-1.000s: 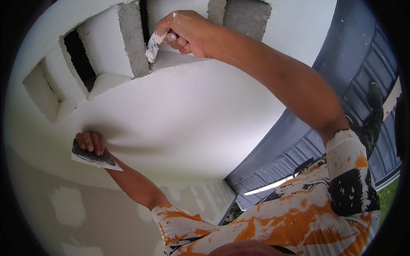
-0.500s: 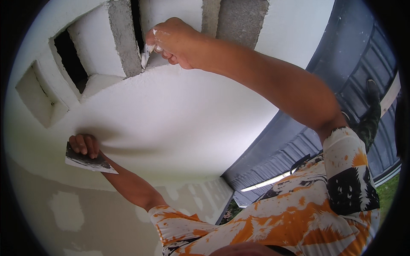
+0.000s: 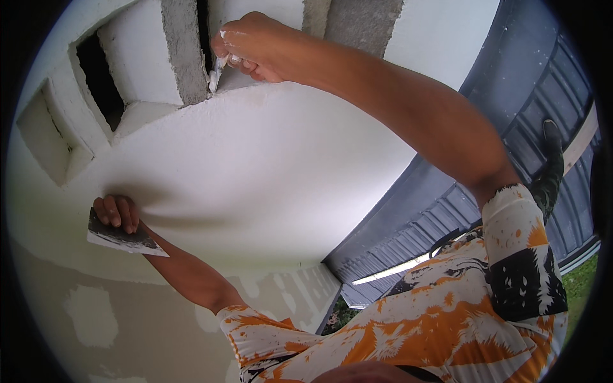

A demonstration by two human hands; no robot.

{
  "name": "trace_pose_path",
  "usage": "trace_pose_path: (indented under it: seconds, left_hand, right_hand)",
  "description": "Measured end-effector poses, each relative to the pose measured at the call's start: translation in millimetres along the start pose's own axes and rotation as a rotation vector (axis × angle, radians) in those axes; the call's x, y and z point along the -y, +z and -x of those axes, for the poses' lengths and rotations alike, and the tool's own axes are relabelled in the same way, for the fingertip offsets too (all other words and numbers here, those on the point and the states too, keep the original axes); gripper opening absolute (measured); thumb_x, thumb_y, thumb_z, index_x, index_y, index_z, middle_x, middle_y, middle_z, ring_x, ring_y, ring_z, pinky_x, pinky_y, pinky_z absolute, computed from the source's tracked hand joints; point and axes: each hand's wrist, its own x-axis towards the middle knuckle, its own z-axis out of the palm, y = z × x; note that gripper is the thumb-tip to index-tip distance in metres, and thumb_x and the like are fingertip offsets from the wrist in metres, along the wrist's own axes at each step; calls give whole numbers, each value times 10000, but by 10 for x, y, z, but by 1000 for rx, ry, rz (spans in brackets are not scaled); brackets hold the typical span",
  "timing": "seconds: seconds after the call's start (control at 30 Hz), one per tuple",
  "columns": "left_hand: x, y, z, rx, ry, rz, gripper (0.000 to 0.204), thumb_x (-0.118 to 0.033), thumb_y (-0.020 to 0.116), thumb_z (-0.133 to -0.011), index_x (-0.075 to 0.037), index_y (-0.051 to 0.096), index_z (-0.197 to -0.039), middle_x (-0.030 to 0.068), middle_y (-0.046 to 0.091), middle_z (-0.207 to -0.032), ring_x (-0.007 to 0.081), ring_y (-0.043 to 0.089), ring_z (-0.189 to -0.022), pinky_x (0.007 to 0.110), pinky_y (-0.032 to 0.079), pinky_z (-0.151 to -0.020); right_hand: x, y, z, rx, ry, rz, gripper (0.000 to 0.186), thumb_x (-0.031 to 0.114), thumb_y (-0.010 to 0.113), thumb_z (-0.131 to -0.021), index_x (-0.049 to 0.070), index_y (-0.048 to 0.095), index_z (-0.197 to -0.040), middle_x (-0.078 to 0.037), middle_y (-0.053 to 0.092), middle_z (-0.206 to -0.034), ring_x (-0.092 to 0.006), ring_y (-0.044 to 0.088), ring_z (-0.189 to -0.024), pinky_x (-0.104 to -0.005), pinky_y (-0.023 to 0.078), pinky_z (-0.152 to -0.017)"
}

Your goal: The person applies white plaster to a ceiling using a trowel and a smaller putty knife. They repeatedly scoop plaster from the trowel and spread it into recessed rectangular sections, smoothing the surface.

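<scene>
My right hand (image 3: 258, 48) is closed around a small putty knife (image 3: 216, 75) smeared with white filler. The knife's tip meets the lower edge of a recess, beside a rough grey concrete strip (image 3: 185, 54). White smears show on the fingers. Down at the left, my left hand (image 3: 117, 212) grips a flat dark plate (image 3: 131, 240), like a filler board, with white filler along its edge. Its fingers fold over the plate's upper side, close to the smooth white wall surface (image 3: 268, 159).
Dark gaps (image 3: 101, 80) open between the white recesses at the upper left. Below, a grey-beige wall (image 3: 48, 293) carries pale filler patches (image 3: 92, 316). On the right lie dark ribbed panels (image 3: 536, 115), where another person's leg and shoe (image 3: 552, 134) show. Grass (image 3: 578, 281) edges the lower right.
The view has shifted slightly, and both hands appear a little higher and further left. The putty knife stays at the recess edge; both grips look the same.
</scene>
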Motion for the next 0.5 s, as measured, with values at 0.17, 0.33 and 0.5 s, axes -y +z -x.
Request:
trace_pose_path:
  seconds: [0.17, 0.33, 0.5]
  left_hand:
    - [11, -17, 3, -3, 9, 13, 216, -227, 592, -972, -33, 512, -924, 166, 587, -910, 225, 565, -614, 325, 473, -496]
    - [-13, 14, 3, -19, -15, -1, 225, -235, 595, -967, -31, 509, -926, 165, 585, -907, 223, 558, -609, 324, 470, -493]
    - [9, -9, 21, -14, 0, -18, 233, -245, 592, -971, -36, 503, -920, 167, 588, -910, 222, 561, -594, 323, 464, -492]
  right_hand:
    - [143, 127, -113, 89, 36, -176, 152, 27, 601, -803, 62, 503, -692, 11, 407, -607, -80, 407, -532, -272, 403, -530]
    - [98, -90, -31, 144, -23, -229, 68, 16, 562, -818, 43, 571, -756, 4, 417, -628, -74, 385, -535, -262, 366, -518]
    - [52, -71, 229, 57, 64, -124, 103, 24, 513, -841, 43, 592, -778, -11, 405, -614, -88, 325, -514, -262, 287, -482]
